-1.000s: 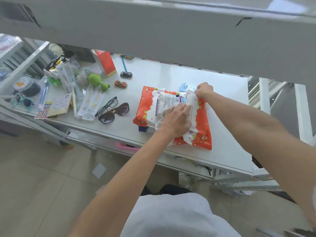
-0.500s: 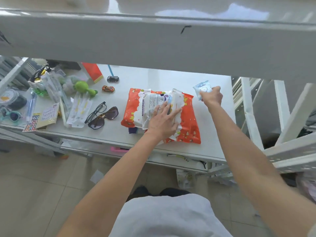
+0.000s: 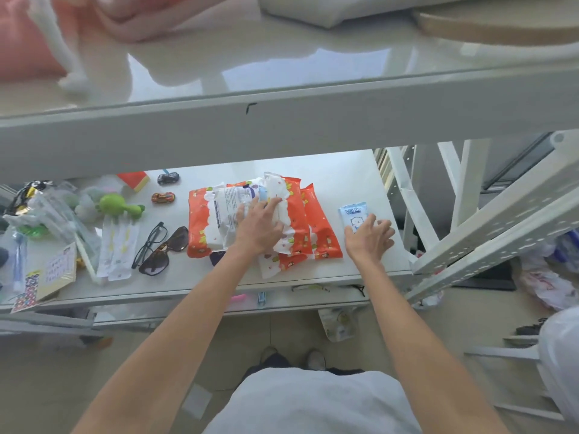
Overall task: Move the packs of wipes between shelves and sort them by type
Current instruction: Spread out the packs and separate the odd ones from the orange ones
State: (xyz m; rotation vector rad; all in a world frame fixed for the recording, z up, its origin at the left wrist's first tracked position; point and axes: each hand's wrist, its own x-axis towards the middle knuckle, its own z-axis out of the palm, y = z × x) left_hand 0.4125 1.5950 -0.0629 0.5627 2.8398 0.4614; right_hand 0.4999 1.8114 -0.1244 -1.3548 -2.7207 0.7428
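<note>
Several orange-and-white packs of wipes [image 3: 200,227] lie stacked in the middle of the lower white shelf [image 3: 344,180], and another orange pack [image 3: 321,227] sticks out on the stack's right side. My left hand [image 3: 260,227] lies flat on the white-labelled top pack [image 3: 225,211], fingers spread. A small light-blue pack of wipes [image 3: 354,213] lies by itself to the right of the stack. My right hand [image 3: 369,236] rests on its near end with fingers apart, not closed around it.
Left of the stack lie sunglasses [image 3: 169,249], clear glasses [image 3: 150,242], a green toy [image 3: 116,205], two toy cars [image 3: 162,197] and packaged items. The upper shelf's edge [image 3: 282,126] overhangs the back. A perforated white rail [image 3: 501,214] slants at the right.
My right hand pulled the small blue pack off the stack, carried it right and set it down flat on the shelf. My left hand stayed on the stack; the view tilted up.
</note>
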